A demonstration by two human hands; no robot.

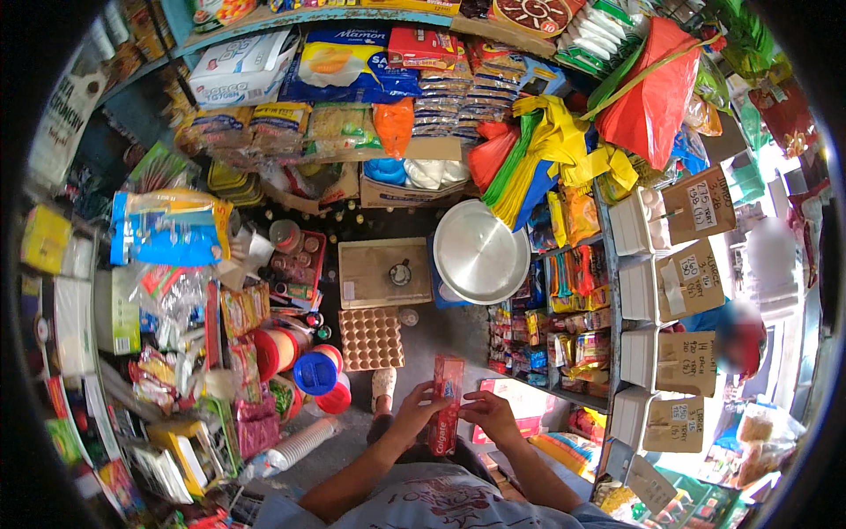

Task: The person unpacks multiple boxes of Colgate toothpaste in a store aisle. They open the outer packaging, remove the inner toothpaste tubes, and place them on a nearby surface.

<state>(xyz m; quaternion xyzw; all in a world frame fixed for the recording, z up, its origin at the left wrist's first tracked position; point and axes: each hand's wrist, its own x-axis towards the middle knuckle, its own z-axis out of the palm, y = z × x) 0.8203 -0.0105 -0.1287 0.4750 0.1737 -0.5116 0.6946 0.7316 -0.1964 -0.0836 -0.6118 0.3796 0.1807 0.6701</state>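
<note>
A red Colgate toothpaste box (441, 433) is held upright in front of my body. My left hand (416, 411) grips it from the left, with the thumb across its front. From the other side, my right hand (492, 415) has its fingertips at the box's right edge, thumb and forefinger close together. Beyond the box, a brown egg tray (371, 338) lies below a shallow cardboard box (360, 271) with a small round item in it. A foot in a light patterned shoe (383, 390) shows left of my hands.
A large round metal lid or basin (482, 251) stands ahead. Shelves of small packets (562, 330) line the right, beside white egg cartons (638, 284) with handwritten cardboard signs. Jars with red and blue lids (316, 369) and stacked plastic cups (301, 446) crowd the left. Plastic bags (535, 152) hang ahead.
</note>
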